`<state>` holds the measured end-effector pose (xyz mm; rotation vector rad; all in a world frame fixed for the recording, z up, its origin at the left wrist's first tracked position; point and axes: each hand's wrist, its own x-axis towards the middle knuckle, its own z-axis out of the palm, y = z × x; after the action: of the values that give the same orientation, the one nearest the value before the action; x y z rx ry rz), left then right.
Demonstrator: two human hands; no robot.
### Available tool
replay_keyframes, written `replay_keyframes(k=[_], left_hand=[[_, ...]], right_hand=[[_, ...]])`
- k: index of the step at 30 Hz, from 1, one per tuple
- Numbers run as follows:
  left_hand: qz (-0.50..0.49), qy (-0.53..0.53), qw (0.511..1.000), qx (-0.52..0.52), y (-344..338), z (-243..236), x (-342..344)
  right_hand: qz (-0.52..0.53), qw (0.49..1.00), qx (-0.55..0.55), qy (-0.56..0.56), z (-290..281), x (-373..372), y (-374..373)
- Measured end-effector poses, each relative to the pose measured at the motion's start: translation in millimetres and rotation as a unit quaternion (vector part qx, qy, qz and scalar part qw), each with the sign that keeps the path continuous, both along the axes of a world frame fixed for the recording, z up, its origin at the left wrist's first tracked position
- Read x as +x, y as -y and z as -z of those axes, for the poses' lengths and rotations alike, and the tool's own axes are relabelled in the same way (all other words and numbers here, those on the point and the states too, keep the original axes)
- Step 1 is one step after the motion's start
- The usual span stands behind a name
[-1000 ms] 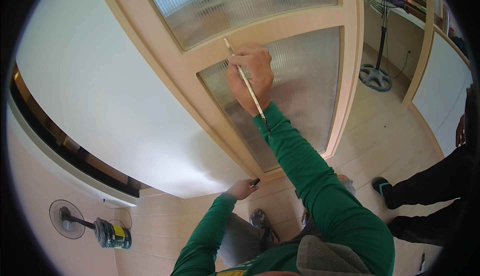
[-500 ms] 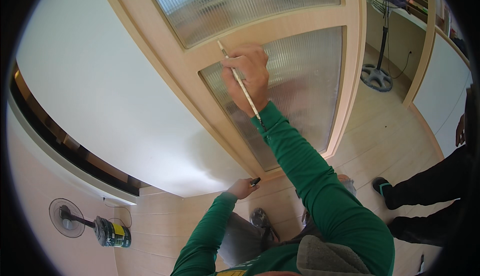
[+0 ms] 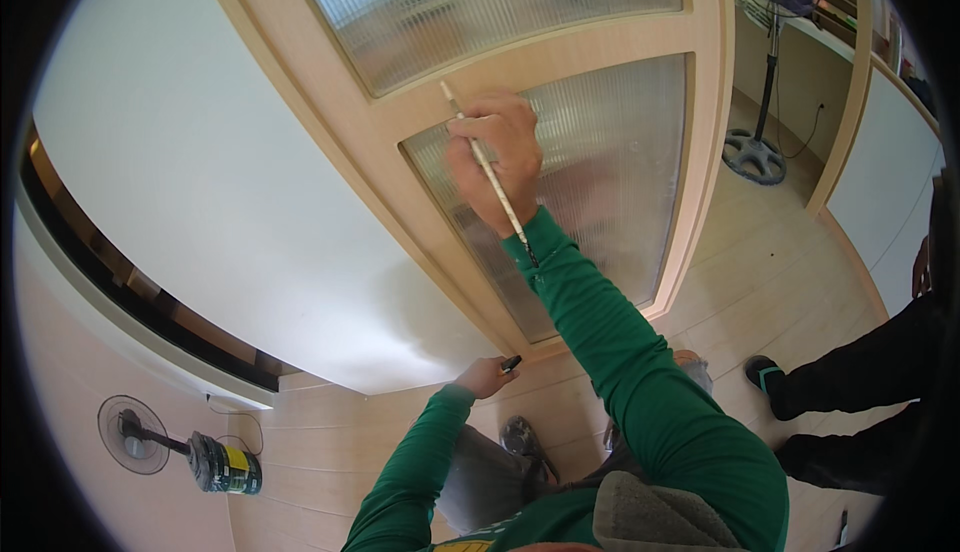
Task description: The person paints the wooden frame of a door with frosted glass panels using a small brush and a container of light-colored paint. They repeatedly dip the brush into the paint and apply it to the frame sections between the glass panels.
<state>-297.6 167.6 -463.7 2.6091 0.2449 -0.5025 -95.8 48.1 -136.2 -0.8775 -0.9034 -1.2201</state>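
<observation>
My right hand (image 3: 495,162) pinches a thin paintbrush (image 3: 498,192) with a pale, paint-spotted handle. The brush's light tip lies at the wooden crossbar of a door (image 3: 560,50), between two ribbed glass panes. Behind the hand is the lower glass pane (image 3: 610,172). Low by the door's bottom left corner, my left hand (image 3: 486,377) is closed around a small black object (image 3: 511,363). Most of that object is hidden by the fingers, so its kind does not show.
A white panel (image 3: 220,172) stands left of the door. At the lower left is a fan on a bucket (image 3: 225,464); a standing fan (image 3: 770,82) is at the upper right. Another person's dark-trousered legs (image 3: 860,362) are at the right, beside a white cabinet (image 3: 890,182).
My right hand and the paintbrush have shifted very slightly to the right along the crossbar. The left hand stays where it was.
</observation>
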Motion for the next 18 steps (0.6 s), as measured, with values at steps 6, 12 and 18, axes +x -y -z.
replay_keyframes(k=[6, 12, 18], left_hand=[[-0.004, -0.001, 1.0, -0.002, 1.1, -0.9, -0.1], [-0.008, -0.006, 1.0, -0.007, 2.5, -1.8, 0.0], [-0.009, -0.006, 1.0, -0.012, 2.5, 0.2, 0.5]], right_hand=[[0.03, 0.999, -0.028, 0.001, -1.5, -2.9, 6.5], [0.009, 0.998, 0.03, -0.059, 5.3, 7.7, 8.7], [0.006, 0.998, 0.016, -0.059, 1.5, 8.2, 12.7]])
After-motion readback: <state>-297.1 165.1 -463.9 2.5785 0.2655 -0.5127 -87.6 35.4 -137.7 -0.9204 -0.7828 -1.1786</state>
